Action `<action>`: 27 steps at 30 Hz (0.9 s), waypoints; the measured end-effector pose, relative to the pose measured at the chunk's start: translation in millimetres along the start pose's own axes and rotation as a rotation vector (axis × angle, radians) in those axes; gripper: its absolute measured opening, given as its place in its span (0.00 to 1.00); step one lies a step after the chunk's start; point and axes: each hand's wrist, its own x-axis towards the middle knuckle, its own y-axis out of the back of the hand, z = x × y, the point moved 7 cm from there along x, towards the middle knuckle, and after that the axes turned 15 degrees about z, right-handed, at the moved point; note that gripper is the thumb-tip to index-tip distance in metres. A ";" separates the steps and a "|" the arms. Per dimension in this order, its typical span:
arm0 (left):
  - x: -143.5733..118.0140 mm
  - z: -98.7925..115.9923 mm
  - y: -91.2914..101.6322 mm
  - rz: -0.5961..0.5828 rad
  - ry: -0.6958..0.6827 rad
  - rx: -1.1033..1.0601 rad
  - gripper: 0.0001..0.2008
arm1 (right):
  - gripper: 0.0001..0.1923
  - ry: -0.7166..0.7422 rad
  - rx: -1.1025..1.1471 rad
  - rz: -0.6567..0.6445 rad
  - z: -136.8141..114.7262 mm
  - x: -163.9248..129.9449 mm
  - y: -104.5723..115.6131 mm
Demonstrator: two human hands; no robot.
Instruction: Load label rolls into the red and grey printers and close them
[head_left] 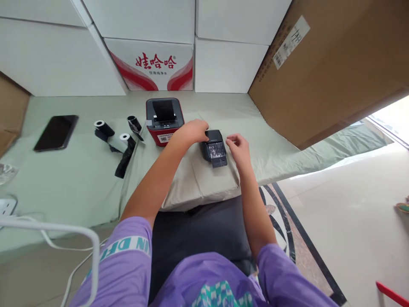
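A small black portable printer [214, 137] sits on the cloth-covered surface in front of me. A dark strip with pale printing [218, 157] sticks out from its near side. My left hand [195, 130] grips the printer's left edge, its fingertips partly hidden. Just right of the printer, my right hand [239, 150] hovers with loosely bent fingers, apart from it and with nothing visible in them. Beside my left wrist stands a larger red and black printer [164, 119] with a dark strip on top.
Several rolls of black ribbon [125, 151] lie to the left, partly unwound. Farther left are a phone [56, 133] and a white power strip [7, 207]. White cartons [150, 64] line the back; a large brown box [319, 76] stands right. A white tube [92, 247] crosses the lower left.
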 end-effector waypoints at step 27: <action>-32.9 -41.6 -72.6 0.490 0.119 -0.810 0.22 | 0.26 -0.096 0.025 -0.069 32.4 13.4 -26.2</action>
